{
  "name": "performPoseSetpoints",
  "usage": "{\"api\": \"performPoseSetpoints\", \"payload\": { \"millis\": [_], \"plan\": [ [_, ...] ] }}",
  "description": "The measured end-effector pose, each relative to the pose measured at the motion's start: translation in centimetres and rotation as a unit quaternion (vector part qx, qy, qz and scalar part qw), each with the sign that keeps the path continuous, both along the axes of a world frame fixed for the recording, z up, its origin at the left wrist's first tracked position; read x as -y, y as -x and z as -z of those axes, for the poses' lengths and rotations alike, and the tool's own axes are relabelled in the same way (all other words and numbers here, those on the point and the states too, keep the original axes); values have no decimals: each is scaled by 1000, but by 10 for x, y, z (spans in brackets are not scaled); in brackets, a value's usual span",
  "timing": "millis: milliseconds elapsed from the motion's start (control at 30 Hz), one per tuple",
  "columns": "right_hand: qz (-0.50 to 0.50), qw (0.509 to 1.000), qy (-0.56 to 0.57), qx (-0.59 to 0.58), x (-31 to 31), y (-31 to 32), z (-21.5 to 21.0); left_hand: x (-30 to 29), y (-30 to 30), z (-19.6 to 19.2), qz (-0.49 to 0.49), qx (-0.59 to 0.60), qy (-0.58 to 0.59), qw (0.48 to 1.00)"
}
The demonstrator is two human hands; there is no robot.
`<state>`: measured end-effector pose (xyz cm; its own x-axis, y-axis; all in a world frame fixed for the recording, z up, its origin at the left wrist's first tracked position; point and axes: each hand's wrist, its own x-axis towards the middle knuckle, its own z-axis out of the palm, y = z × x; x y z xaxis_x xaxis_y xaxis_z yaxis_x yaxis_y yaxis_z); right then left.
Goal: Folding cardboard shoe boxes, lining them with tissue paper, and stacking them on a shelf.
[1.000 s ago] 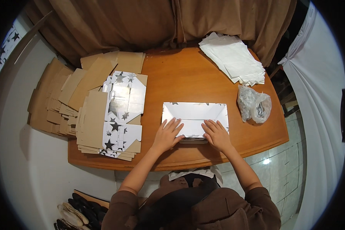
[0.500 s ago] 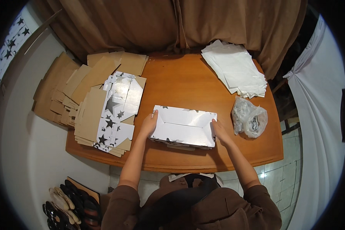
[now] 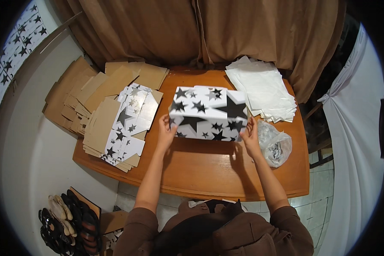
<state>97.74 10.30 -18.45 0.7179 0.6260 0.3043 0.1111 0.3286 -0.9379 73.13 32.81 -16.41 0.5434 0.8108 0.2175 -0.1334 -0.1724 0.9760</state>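
Above the wooden table I hold a white cardboard box printed with black and grey stars. It is tilted, so two of its printed outer faces show and its inside is hidden. My left hand grips the box's left end, and my right hand grips the right end, thumbs toward me. Close to my right hand lies a clear plastic bag with small dark contents that I cannot make out. Left of the box, a flat star-printed cardboard blank rests face up on a stack of brown blanks.
Loose sheets of white paper are piled at the far right. More brown cardboard spreads over the far left. A brown curtain hangs behind the table. Several shoes sit on the floor at the lower left.
The box has been lifted away from me and turned. Its open, white inside faced up before; now its star-printed outside shows. Both hands have stayed on its ends.
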Motion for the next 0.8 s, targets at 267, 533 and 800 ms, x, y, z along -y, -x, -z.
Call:
{"api": "performPoseSetpoints", "payload": {
  "millis": [267,533,800],
  "plan": [
    [17,984,164,61,49,20,57,58,23,96,-101,-94,1,990],
    [76,965,163,189,20,-15,21,129,-14,57,-326,-313,-233,861],
    [-6,857,362,368,-43,-50,-25,165,-45,49,-46,-399,-370,838]
  ]
}}
